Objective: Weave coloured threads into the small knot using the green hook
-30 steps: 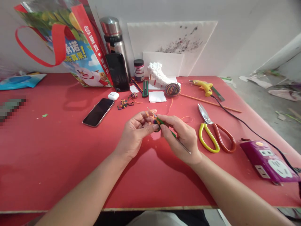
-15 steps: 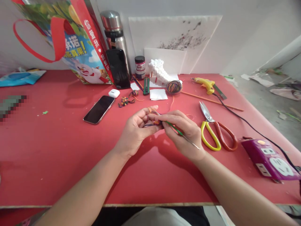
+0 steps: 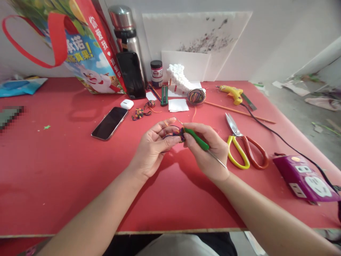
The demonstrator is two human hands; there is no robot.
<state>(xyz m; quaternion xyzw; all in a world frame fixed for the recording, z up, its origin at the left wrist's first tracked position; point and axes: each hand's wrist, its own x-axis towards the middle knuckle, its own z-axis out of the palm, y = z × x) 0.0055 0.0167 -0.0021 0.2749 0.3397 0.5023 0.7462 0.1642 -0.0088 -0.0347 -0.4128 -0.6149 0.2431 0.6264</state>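
Note:
Between thumb and fingers, my left hand (image 3: 156, 144) pinches a small dark multicoloured crochet piece (image 3: 182, 134), with yarn looped over its raised forefinger. A crochet hook (image 3: 198, 139) with a green handle is gripped by my right hand (image 3: 209, 151), its metal end pointing down toward the wrist. The hook's front end meets the piece, but fingers hide the exact contact. Orange yarn (image 3: 194, 113) trails behind the hands near a multicoloured yarn ball (image 3: 196, 96). A small crocheted bit (image 3: 138, 113) lies on the red table (image 3: 87, 185), left of the ball.
Scissors (image 3: 236, 133) lie right of my right hand, near a purple power socket (image 3: 306, 177). A yellow glue gun (image 3: 231, 94) is at the back right. A phone (image 3: 109, 123) and white earphone case (image 3: 127, 104) lie left. Behind stand a flask (image 3: 135, 44) and bag (image 3: 93, 64).
My right hand has turned the hook so that more of its green handle shows. The left thumb has shifted on the piece, and the view has moved slightly.

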